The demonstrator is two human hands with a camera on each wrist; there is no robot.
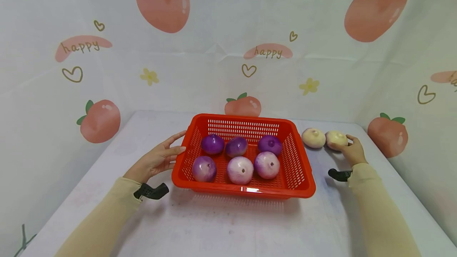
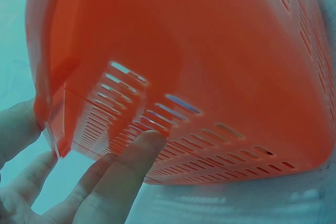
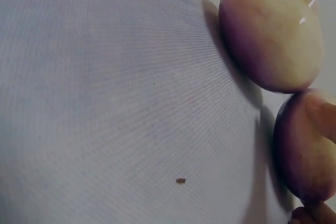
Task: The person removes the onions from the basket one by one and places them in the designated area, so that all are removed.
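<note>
A red plastic basket [image 1: 250, 190] with slotted walls stands mid-table, holding several purple and purple-white onions, among them a pale one [image 1: 240, 170] at the front. At the basket's left end, my left hand [image 1: 157, 160] holds the rim. The left wrist view shows its fingers [image 2: 123, 177] against the slotted outer wall [image 2: 226, 51]. To the right of the basket, my right hand [image 1: 351, 150] grips a cream-topped onion [image 1: 336, 139] between thumb and fingers. Beside it on the table lies a second cream-topped onion [image 1: 313, 138]; purple lower sides show on both in the right wrist view.
The table has a pale cloth [image 1: 228, 225] over it. A white curtain printed with fruit [image 1: 214, 70] hangs behind and at both sides. A small brown speck [image 3: 180, 181] lies on the cloth. Black wrist mounts [image 1: 153, 190] stick out at both sleeves.
</note>
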